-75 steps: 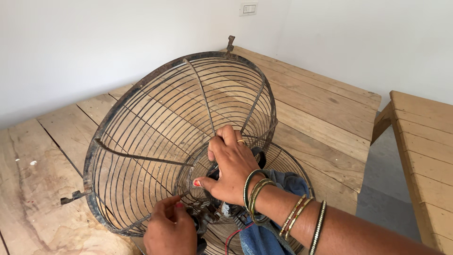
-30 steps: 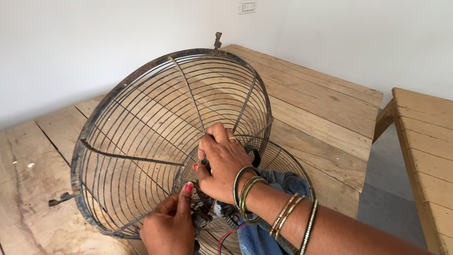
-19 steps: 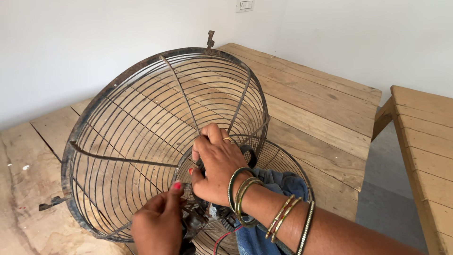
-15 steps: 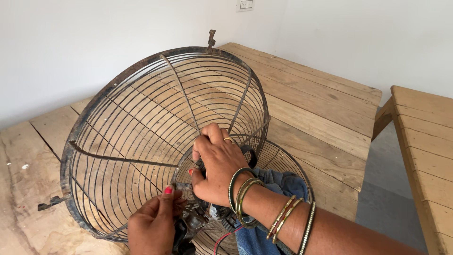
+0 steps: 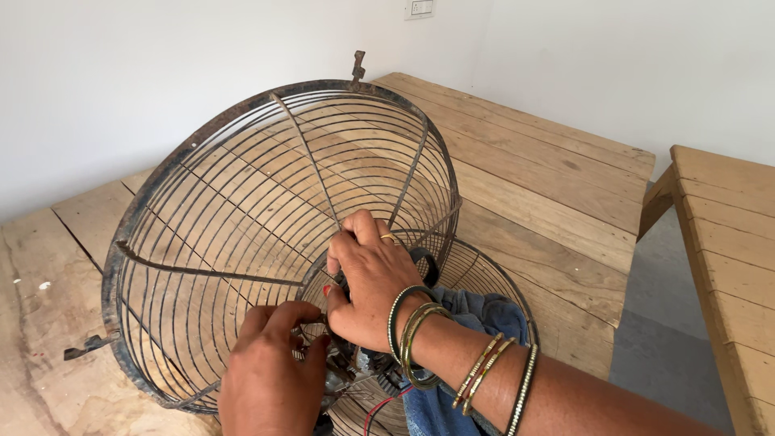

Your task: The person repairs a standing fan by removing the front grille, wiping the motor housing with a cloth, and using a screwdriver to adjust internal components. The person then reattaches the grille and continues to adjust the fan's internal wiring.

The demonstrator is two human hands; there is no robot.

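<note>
My right hand (image 5: 373, 282) is closed over the middle of the fan guard (image 5: 274, 234), fingers curled round the hub where the wire spokes meet, and it is steadying the cage there. My left hand (image 5: 270, 375) sits just near of it, low in the picture, with the fingertips pinched narrow on something small at the hub; I cannot tell what the piece is, because my own knuckles hide it. The bangles (image 5: 420, 335) on my right forearm hang just behind the wrist.

The guard is a rusty round wire cage, tilted up on its edge with the open side facing me, its rim resting on the wooden table (image 5: 557, 186) to the left. A small clip (image 5: 357, 64) sticks up at the far rim and another (image 5: 89, 347) juts out at the near left. Behind my right hand lies a second guard (image 5: 484, 274), flatter, with a blue cloth (image 5: 476, 323) over its near part and red and dark wires (image 5: 379, 408) showing below.

I judge I am in the middle of working the hub fastening, one hand bracing and the other turning or picking at it. The next move, as I see it, calls for a firm hold with the right hand so the cage does not roll, and small, careful finger work with the left.

To the right, across a gap, stands another wooden bench (image 5: 726, 242).
</note>
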